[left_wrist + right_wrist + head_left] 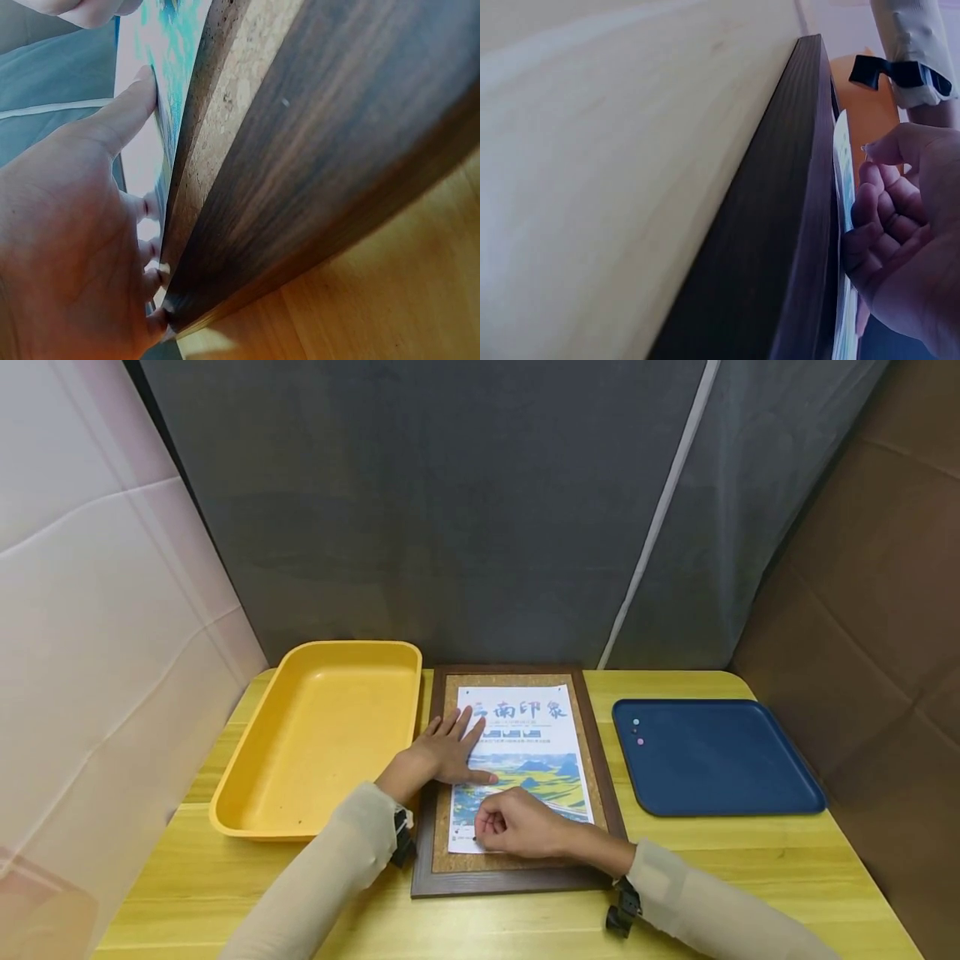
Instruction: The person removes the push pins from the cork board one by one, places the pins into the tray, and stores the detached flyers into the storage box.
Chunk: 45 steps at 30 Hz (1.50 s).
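Left hand (71, 225) touches a printed sheet (180, 56) on a dark-framed cork board (244, 97).

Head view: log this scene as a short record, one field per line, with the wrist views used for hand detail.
left hand: spread over the poster's left edge
right hand: pinches a small pin-like item near the poster's lower left corner
poster: lies on the corkboard
frame: dark brown, around the corkboard
yellow tray: left of the frame
blue tray: right of the frame, small round items near its left edge
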Each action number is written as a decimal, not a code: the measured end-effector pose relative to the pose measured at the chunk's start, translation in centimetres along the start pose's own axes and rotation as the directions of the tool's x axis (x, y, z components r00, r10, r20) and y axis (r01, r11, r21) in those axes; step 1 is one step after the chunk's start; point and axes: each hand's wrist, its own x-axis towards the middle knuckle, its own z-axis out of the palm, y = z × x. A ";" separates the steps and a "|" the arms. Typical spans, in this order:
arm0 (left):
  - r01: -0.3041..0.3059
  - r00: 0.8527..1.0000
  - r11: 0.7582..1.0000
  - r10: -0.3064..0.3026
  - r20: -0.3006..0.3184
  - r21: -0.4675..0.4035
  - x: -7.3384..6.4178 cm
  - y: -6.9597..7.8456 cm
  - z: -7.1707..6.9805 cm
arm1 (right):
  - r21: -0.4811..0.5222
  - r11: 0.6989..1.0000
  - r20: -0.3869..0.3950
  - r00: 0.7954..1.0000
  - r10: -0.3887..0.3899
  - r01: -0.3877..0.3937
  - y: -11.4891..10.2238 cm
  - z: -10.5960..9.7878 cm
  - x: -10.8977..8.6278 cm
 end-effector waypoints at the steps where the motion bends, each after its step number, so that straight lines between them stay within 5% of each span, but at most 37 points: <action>1: 0.000 1.000 1.000 0.000 -0.001 -0.001 0.0 0.0 0.0 | -0.001 1.000 0.000 1.000 -0.007 0.007 0.1 -0.2 -0.1; 45: -0.004 1.000 0.999 0.003 -0.019 -0.041 0.4 -0.3 0.5 | 0.057 0.998 -0.079 0.997 0.008 -0.003 3.2 -6.4 -2.8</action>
